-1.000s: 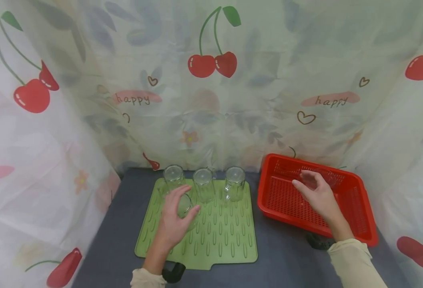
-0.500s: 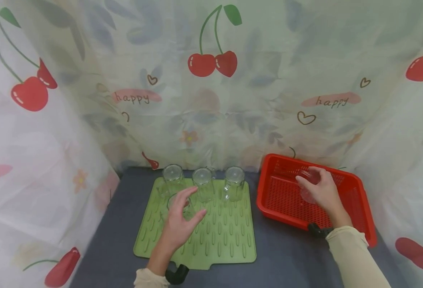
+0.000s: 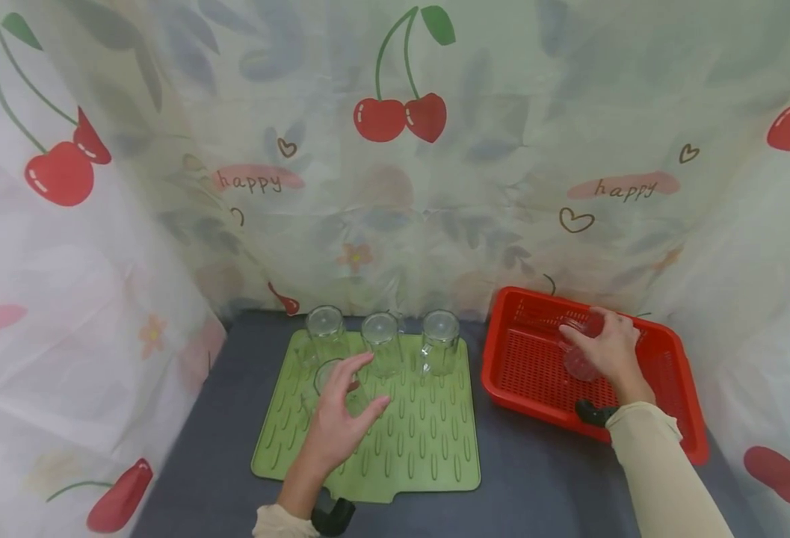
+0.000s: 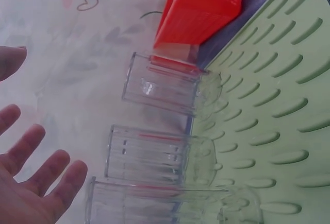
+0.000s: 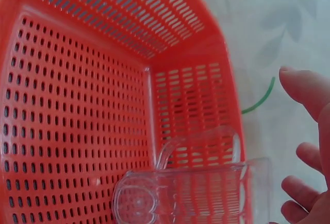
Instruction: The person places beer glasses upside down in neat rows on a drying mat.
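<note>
My left hand (image 3: 341,422) hovers over the front left of a green drying mat (image 3: 428,448), fingers spread and thumb apart. Just beyond it, partly hidden by the fingers, is an upside-down clear glass mug (image 3: 323,372). The left wrist view shows the same spread fingers (image 4: 69,180) with nothing between them. My right hand (image 3: 610,350) is over the red basket (image 3: 522,400), thumb and fingers apart around the upper part of another glass mug (image 3: 579,366). In the right wrist view that mug (image 5: 196,195) stands upright, handle towards a basket wall, with the fingertips near its mouth.
Three more upside-down mugs, left (image 3: 327,332), middle (image 3: 383,347) and right (image 3: 439,344), line the mat's back edge. A cherry-printed curtain (image 3: 401,224) closes off the back and both sides. The dark grey tabletop (image 3: 522,463) shows between mat and basket.
My right hand has moved rightwards over the basket, and the mug there now shows below its fingers. My left hand has drifted slightly right, its fingers still spread. The mugs on the mat keep their places.
</note>
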Demonstrator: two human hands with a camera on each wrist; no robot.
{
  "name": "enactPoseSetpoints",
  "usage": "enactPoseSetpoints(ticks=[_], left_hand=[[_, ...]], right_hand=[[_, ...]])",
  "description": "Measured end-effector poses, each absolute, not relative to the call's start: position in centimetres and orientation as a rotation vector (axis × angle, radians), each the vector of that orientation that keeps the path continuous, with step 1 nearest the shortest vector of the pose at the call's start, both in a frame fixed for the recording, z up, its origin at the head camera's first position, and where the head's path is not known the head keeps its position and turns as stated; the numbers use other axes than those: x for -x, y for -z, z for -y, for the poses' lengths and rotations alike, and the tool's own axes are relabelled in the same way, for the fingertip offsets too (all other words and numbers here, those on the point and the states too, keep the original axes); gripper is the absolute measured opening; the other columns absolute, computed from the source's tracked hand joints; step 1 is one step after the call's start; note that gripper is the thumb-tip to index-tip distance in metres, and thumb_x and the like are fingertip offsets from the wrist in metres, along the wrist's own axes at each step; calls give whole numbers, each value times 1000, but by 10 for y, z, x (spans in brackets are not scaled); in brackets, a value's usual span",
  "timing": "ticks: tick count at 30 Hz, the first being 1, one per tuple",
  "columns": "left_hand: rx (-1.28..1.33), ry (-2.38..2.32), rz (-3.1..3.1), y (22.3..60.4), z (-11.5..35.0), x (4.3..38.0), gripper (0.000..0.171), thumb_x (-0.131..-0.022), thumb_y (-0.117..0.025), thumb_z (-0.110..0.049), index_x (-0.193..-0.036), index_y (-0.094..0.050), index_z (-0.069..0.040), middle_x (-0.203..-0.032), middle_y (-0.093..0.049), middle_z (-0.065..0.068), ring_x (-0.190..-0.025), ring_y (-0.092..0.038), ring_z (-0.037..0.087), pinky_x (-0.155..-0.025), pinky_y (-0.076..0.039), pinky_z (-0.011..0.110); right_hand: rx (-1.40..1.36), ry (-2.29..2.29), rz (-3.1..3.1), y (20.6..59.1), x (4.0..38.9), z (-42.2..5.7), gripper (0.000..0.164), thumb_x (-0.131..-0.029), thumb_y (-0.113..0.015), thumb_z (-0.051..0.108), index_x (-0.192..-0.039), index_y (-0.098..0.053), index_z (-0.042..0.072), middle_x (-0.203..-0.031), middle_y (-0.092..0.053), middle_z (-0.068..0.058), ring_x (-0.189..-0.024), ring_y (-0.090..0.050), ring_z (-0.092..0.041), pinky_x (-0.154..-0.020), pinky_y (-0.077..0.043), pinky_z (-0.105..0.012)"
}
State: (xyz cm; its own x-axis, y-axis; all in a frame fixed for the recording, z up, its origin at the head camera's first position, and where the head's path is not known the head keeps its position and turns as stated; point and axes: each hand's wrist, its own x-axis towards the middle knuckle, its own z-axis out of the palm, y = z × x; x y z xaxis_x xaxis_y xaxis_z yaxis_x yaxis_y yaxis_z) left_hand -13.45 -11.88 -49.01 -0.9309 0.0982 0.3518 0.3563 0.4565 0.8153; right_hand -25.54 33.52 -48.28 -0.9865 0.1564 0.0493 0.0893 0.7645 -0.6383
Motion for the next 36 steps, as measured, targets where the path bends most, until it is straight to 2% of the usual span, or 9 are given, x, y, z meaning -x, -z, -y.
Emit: enactPoseSetpoints(ticks=[6, 13, 18, 22, 27, 31, 36], left_hand=[[402, 1488, 2459, 493, 116, 133, 66, -91, -79, -30, -149, -47, -32, -151, -49, -6, -139, -49, 19, -109, -51, 49], [425, 1505, 2458, 495, 113, 131, 66, -91, -79, -29, -148, -47, -33, -151, -49, -6, -140, -48, 18, -108, -53, 47], [423, 1509, 2477, 496, 113, 130, 66, -91, -79, -29, -148, -46, -35, -150, -49, -7, -141, -48, 18, -108, -52, 48], [418, 1501, 2484, 497, 114, 129, 68, -90, -80, -27, -148, -46, -35, -150, -49, -6, -140, -48, 19, -107, -53, 48], [414, 1504, 2496, 497, 114, 128, 69, -90, -80, -27, -149, -45, -36, -151, -48, -7, -141, -48, 19, -108, -52, 47], [418, 1508, 2493, 497, 114, 128, 70, -89, -81, -27, -149, -45, -36, -150, -49, -7, -141, -48, 19, -108, -53, 47], [410, 1496, 2495, 498, 114, 128, 71, -89, -81, -27, -148, -45, -37, -149, -50, -8, -140, -49, 18, -107, -53, 46]], right_hand=[[254, -992, 2840, 486, 261, -338, 92, -93, -68, 53, -154, -29, -3, -149, -26, -35, -135, -16, -51, -105, -29, -72], [337, -974, 2850, 490, 268, -343, 92, -93, -67, 53, -156, -28, -1, -151, -23, -38, -134, -18, -55, -106, -23, -75], [354, -995, 2871, 493, 268, -345, 95, -93, -68, 52, -158, -24, -2, -151, -21, -40, -131, -19, -55, -103, -25, -75], [358, -975, 2892, 494, 269, -347, 95, -92, -70, 46, -158, -22, -3, -149, -21, -41, -131, -18, -55, -103, -26, -74], [421, -943, 2944, 492, 270, -348, 94, -91, -74, 32, -158, -19, -5, -151, -14, -41, -133, -13, -57, -104, -27, -74], [448, -928, 2984, 489, 270, -350, 93, -89, -74, 28, -158, -19, -4, -152, -13, -40, -133, -13, -57, -102, -31, -75], [399, -880, 3075, 484, 269, -351, 90, -89, -74, 30, -155, -26, -6, -144, -19, -41, -126, -16, -57, -91, -41, -74]])
